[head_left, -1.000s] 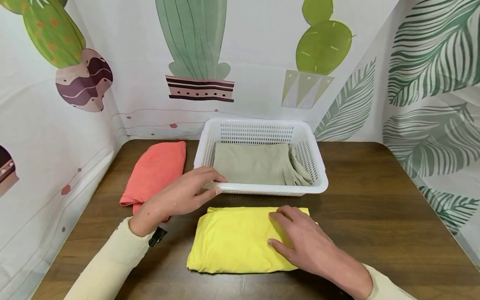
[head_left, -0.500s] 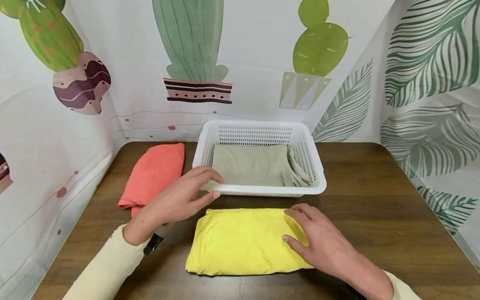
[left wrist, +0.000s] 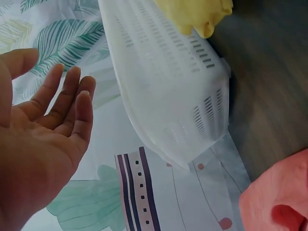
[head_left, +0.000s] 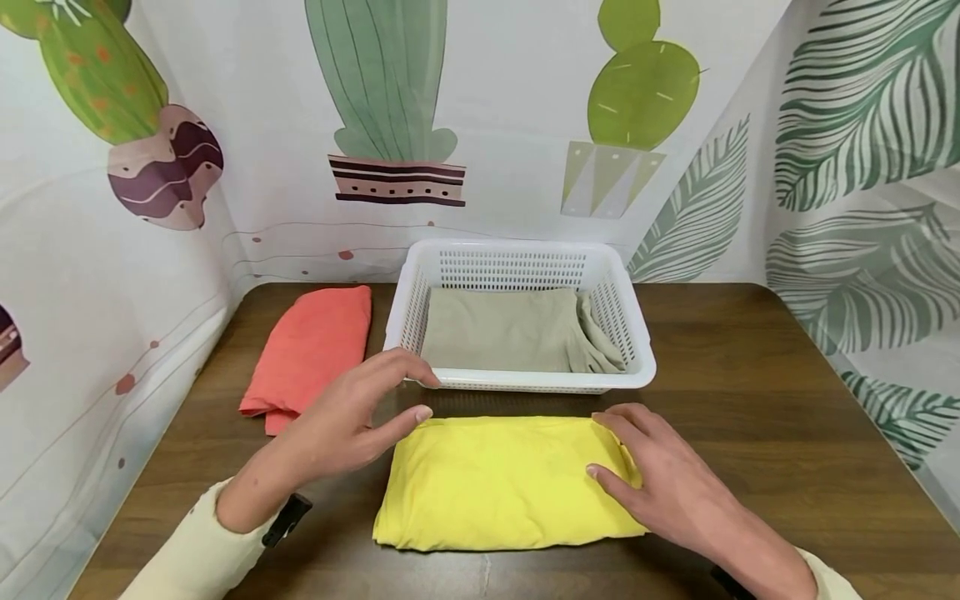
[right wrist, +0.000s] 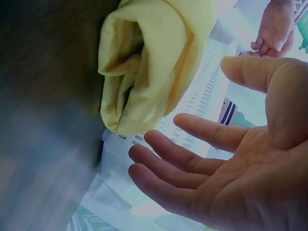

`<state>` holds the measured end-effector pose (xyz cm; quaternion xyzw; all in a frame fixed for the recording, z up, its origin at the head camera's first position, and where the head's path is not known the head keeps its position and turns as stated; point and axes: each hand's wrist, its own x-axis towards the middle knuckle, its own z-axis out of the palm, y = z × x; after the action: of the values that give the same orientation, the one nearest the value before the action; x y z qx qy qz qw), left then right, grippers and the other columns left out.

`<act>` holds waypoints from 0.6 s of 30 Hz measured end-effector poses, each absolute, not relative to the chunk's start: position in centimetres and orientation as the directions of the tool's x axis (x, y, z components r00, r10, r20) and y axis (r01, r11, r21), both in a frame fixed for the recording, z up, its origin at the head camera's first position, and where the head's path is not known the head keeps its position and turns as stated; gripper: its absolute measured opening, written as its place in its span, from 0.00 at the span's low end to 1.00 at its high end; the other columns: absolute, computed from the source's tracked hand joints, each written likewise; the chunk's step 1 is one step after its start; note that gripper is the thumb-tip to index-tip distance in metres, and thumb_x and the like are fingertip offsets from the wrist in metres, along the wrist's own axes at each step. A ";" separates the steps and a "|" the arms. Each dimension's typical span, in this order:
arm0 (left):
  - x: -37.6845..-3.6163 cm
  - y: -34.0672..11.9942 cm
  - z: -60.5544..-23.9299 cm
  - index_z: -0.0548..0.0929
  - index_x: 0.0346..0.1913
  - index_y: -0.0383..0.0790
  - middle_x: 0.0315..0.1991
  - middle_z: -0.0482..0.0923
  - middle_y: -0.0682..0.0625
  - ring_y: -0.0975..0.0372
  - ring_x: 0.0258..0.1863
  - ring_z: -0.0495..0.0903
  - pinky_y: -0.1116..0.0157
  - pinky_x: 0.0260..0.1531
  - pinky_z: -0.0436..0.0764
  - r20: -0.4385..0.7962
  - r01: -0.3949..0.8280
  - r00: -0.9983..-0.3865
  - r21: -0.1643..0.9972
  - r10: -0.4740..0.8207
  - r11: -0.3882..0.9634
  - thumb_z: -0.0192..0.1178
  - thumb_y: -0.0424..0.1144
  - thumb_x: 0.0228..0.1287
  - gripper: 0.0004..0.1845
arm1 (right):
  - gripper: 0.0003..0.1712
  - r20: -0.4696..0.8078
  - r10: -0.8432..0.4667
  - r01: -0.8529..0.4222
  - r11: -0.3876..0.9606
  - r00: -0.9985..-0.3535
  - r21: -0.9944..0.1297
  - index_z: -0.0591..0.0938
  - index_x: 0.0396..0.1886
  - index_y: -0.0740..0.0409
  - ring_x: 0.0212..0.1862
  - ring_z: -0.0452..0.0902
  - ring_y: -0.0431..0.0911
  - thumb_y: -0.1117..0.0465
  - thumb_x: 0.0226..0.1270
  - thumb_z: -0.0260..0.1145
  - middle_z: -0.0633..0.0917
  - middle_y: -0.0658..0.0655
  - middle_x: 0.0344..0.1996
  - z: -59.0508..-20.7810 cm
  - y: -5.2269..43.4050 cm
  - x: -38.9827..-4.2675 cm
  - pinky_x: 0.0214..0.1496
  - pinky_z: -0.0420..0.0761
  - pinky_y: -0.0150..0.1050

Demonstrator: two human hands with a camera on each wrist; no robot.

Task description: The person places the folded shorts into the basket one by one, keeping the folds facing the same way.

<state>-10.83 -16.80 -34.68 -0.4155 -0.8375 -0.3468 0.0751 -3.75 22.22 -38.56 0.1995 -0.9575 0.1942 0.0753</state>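
A folded yellow cloth [head_left: 502, 483] lies flat on the table in front of the basket. My left hand [head_left: 341, 421] hovers near its upper left corner, fingers bent loosely and thumb apart; the left wrist view shows that palm [left wrist: 45, 144] with nothing in it. At the cloth's right end is my right hand [head_left: 663, 475], its thumb over the top and fingers by the far edge. In the right wrist view, this hand [right wrist: 226, 159] has its fingers spread beside the rolled layers of the yellow cloth [right wrist: 149, 62], not gripping them.
A white perforated basket [head_left: 517, 380] stands at the back, holding a folded grey-green cloth [head_left: 498, 329]. A folded red cloth [head_left: 311, 346] lies to its left, partly behind my left hand. Printed fabric [head_left: 517, 108] hangs behind the wooden table [head_left: 750, 400].
My right hand has slid rightward over the yellow cloth to its right end. My left hand has come away from the basket's front rim, down and slightly left.
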 end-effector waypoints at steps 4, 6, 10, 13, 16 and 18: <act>-10.0 -17.0 -34.8 0.81 0.57 0.54 0.56 0.79 0.63 0.67 0.59 0.79 0.63 0.57 0.81 0.378 0.728 -0.661 0.535 0.648 0.430 0.67 0.41 0.76 0.12 | 0.32 0.209 -0.348 -0.402 0.846 -0.914 -0.350 0.81 0.65 0.57 0.54 0.79 0.47 0.54 0.63 0.81 0.80 0.53 0.58 -38.6 22.4 -3.8 0.53 0.84 0.49; -9.6 -17.1 -34.9 0.80 0.58 0.56 0.56 0.78 0.65 0.68 0.59 0.79 0.62 0.58 0.81 0.348 0.706 -0.678 0.552 0.647 0.443 0.66 0.44 0.77 0.12 | 0.33 0.201 -0.345 -0.396 0.846 -0.917 -0.356 0.81 0.65 0.57 0.54 0.79 0.46 0.54 0.64 0.81 0.80 0.53 0.58 -38.6 22.6 -3.8 0.52 0.84 0.48; -9.1 -17.5 -35.1 0.80 0.59 0.58 0.57 0.79 0.65 0.68 0.60 0.79 0.61 0.59 0.81 0.296 0.668 -0.708 0.575 0.641 0.472 0.65 0.47 0.78 0.12 | 0.33 0.176 -0.337 -0.379 0.850 -0.925 -0.367 0.81 0.66 0.57 0.53 0.79 0.45 0.54 0.64 0.81 0.80 0.53 0.59 -38.7 22.8 -3.9 0.52 0.84 0.49; -8.8 -17.8 -35.3 0.80 0.59 0.58 0.58 0.79 0.64 0.68 0.60 0.78 0.59 0.60 0.81 0.275 0.654 -0.719 0.581 0.639 0.485 0.65 0.48 0.77 0.13 | 0.34 0.160 -0.333 -0.369 0.851 -0.929 -0.374 0.80 0.68 0.57 0.54 0.80 0.46 0.53 0.64 0.80 0.80 0.54 0.59 -38.7 23.0 -3.9 0.52 0.84 0.50; -8.5 -18.1 -35.6 0.79 0.60 0.58 0.57 0.78 0.65 0.68 0.59 0.78 0.59 0.58 0.82 0.264 0.644 -0.725 0.586 0.636 0.491 0.66 0.48 0.76 0.14 | 0.35 0.161 -0.336 -0.373 0.849 -0.928 -0.375 0.79 0.68 0.57 0.54 0.80 0.47 0.53 0.65 0.80 0.80 0.54 0.59 -38.7 23.2 -3.9 0.51 0.84 0.50; -8.4 -18.3 -35.9 0.79 0.60 0.58 0.57 0.78 0.66 0.69 0.58 0.78 0.59 0.56 0.83 0.254 0.633 -0.733 0.593 0.630 0.497 0.67 0.49 0.76 0.14 | 0.35 0.165 -0.337 -0.375 0.848 -0.927 -0.374 0.79 0.69 0.57 0.54 0.80 0.47 0.54 0.65 0.80 0.80 0.54 0.59 -38.7 23.3 -3.9 0.51 0.84 0.50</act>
<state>-8.45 -18.27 -35.88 -0.3651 -0.8653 -0.3436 0.0019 -3.91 23.27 -38.73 0.1851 -0.9602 0.2037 0.0467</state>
